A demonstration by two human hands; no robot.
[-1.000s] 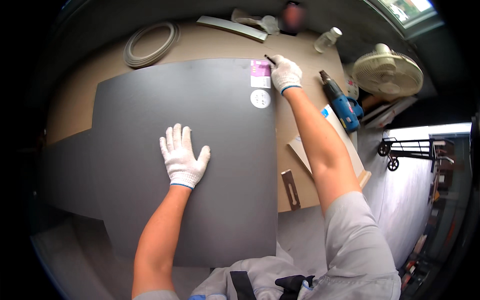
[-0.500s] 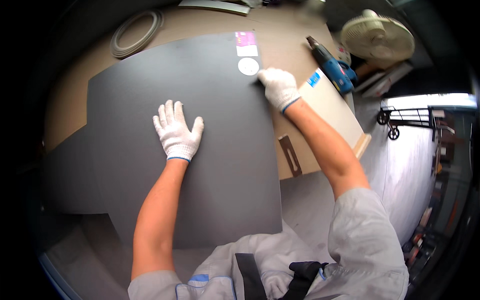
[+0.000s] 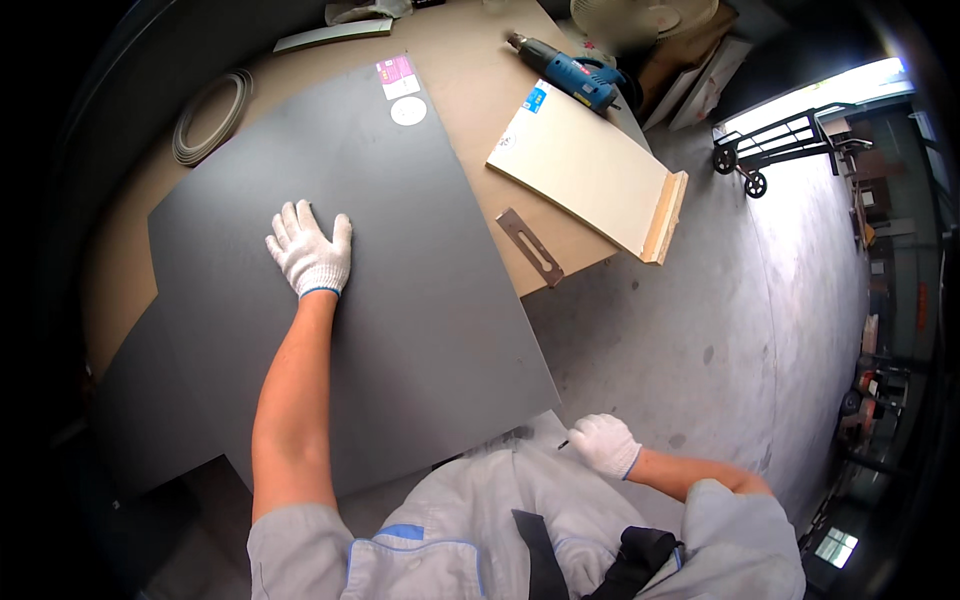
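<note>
My left hand, in a white knit glove, lies flat with fingers spread on a large dark grey panel. Near the panel's far right corner are a pink and white label and a round white sticker. Gloved too, my right hand is closed in a fist just off the panel's near right corner, close to my body. A small dark tip pokes out of that fist; what it belongs to is hidden.
Right of the panel, the tan worktable bears a brown slotted plate, a cream board and a blue heat gun. A coiled grey strip lies far left. Beyond stand a fan and a hand cart.
My right hand has come from the panel's far right edge back toward me, past its near corner. My left hand stays spread on the panel. The whole view has turned and shifted.
</note>
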